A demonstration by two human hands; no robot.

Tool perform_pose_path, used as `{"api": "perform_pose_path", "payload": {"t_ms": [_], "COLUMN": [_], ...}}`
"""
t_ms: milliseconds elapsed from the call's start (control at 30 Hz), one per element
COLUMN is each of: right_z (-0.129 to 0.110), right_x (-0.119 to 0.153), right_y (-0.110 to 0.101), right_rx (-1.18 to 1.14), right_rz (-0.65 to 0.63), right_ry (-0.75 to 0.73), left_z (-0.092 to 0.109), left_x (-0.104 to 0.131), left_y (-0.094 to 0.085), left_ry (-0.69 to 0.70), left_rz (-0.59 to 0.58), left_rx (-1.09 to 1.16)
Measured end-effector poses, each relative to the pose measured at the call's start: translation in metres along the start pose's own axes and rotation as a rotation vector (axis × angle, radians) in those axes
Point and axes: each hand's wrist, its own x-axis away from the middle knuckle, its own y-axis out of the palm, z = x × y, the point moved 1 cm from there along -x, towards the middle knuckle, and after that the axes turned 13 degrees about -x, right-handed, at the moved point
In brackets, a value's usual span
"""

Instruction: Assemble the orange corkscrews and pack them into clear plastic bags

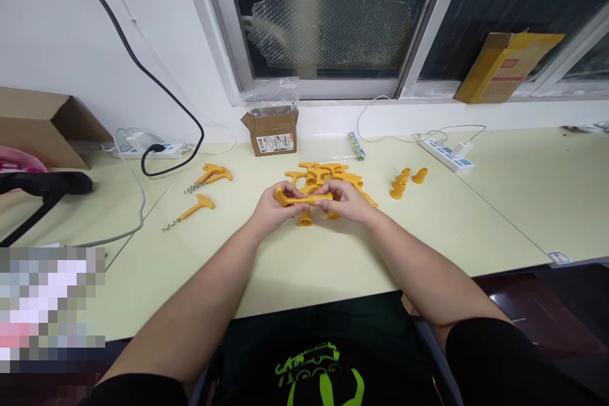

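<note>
Between my hands, over the middle of the table, is a yellow plastic corkscrew [297, 201]. My left hand [275, 208] is closed on its curved handle end. With fingers wrapped round it, my right hand [346, 198] grips the bell-shaped sleeve [320, 199] at the other end; any metal spiral inside is hidden. Just beyond and below the hands lies a pile of yellow corkscrews [328, 171], partly covered by my fingers. To the left are separate corkscrew handles [197, 205] with bare metal spirals. Several loose yellow sleeves [398, 185] stand or lie to the right.
A small cardboard box [273, 133] and a clear plastic bag [328, 147] sit at the back by the window. Power strips [447, 153] with cables lie on both sides. A black cable [174, 95] hangs down at the left, near a black stand [47, 187].
</note>
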Motion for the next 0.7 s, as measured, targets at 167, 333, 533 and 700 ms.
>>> {"api": "perform_pose_path", "payload": {"t_ms": [167,333,533,700], "right_z": [-0.006,-0.007,-0.012,-0.010], "right_x": [-0.002,-0.002,-0.002,-0.001], "right_y": [0.001,-0.001,-0.001,0.001], "right_rx": [-0.165,-0.313,-0.446,-0.379], "right_rz": [-0.076,-0.102,-0.112,-0.128], "right_ry": [0.123,0.313,0.526,0.454], "left_z": [0.004,0.007,0.014,0.013], "left_x": [0.002,0.005,0.007,0.005], "left_y": [0.000,0.002,0.000,-0.003], "left_ry": [0.061,0.108,0.287,0.312], "left_rz": [-0.004,-0.035,-0.046,-0.033], "left_rx": [-0.046,-0.085,-0.268,-0.291]}}
